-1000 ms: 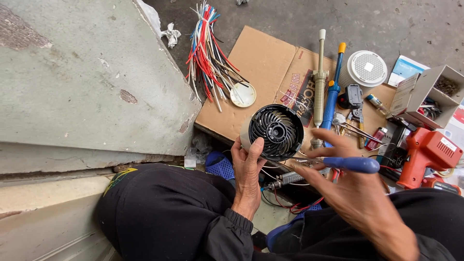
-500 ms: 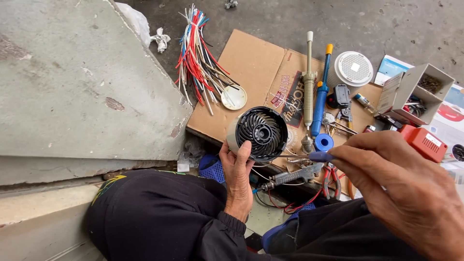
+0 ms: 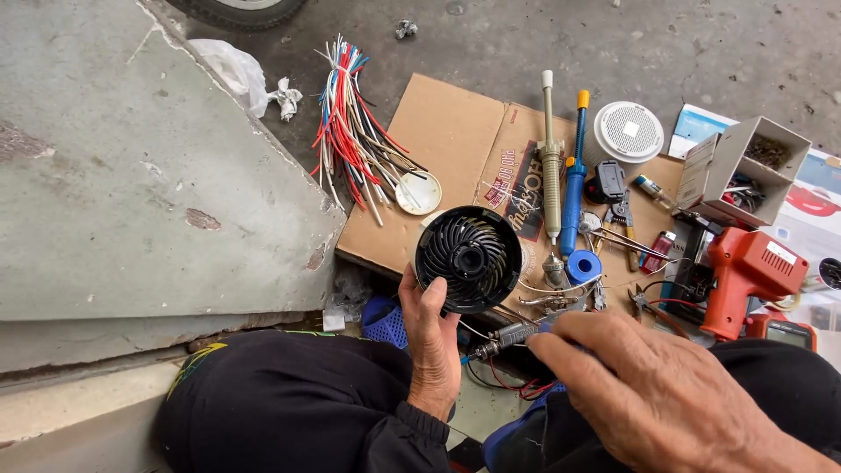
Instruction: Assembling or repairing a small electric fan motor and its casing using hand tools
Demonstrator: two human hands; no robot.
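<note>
Two hands work low over the person's lap. The left hand (image 3: 431,337) grips the rim of a round black finned fan housing (image 3: 469,258), held upright just above the edge of a flattened cardboard sheet (image 3: 442,144) on the concrete floor. The right hand (image 3: 653,394) is closed around a soldering iron (image 3: 504,337), its metal tip pointing left below the housing. A bundle of coloured wires (image 3: 355,136) lies beyond; an orange soldering gun (image 3: 745,271) sits to the right.
</note>
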